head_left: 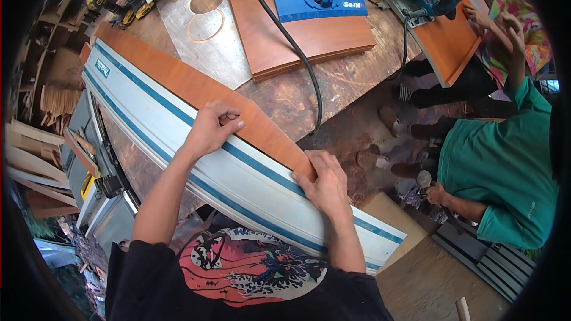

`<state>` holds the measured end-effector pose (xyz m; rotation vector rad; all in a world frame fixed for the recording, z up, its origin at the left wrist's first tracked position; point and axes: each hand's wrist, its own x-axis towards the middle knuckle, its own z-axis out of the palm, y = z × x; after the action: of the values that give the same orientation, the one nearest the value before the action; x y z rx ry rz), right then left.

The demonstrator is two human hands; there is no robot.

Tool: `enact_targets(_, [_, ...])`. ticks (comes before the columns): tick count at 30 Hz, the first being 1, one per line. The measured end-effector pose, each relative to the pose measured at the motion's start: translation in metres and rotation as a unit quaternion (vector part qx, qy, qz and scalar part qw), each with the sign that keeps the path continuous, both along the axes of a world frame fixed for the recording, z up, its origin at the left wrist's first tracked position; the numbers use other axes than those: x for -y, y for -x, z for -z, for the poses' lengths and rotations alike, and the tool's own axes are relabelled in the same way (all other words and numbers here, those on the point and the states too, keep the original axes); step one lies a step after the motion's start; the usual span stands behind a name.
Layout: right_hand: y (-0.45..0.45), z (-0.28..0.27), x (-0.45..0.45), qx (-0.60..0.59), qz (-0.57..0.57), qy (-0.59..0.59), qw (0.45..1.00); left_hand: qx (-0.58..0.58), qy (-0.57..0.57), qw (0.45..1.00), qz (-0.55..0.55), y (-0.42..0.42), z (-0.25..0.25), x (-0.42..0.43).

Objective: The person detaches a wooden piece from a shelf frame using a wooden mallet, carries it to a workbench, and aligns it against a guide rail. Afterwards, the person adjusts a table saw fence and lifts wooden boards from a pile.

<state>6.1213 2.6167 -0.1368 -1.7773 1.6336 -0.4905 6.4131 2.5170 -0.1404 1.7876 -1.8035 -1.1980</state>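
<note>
Guide rail (pixel 250 169), white with blue-green stripes and Makita label (pixel 102 66), lies slantwise along the near side of the desk (pixel 282 98), its right end reaching past the desk's edge. Beyond it shows a reddish-brown board (pixel 172 77), which becomes narrow toward the right. From where I stand, the left hand (pixel 213 129) is over the rail's far edge, fingers half bent and thumb above the board; I cannot tell whether it pinches something. The right hand (pixel 327 183) is farther along, with its fingers at the narrow end of the board; I cannot tell how firmly it grips. Farther back, a blue Kreg jig (pixel 291 9) rests on stacked panels (pixel 333 38), and a black cable (pixel 309 68) crosses these panels. At the right, a co-worker in green shirt (pixel 493 160) holds something roundish (pixel 423 178)
</note>
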Motion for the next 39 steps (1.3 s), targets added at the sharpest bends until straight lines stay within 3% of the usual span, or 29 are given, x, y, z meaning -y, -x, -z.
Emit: enact_targets(39, [-0.019,-0.003,-0.003,-0.074,0.028,0.007,0.997,-0.016,0.058,0.998,-0.008,-0.002,0.024,0.004])
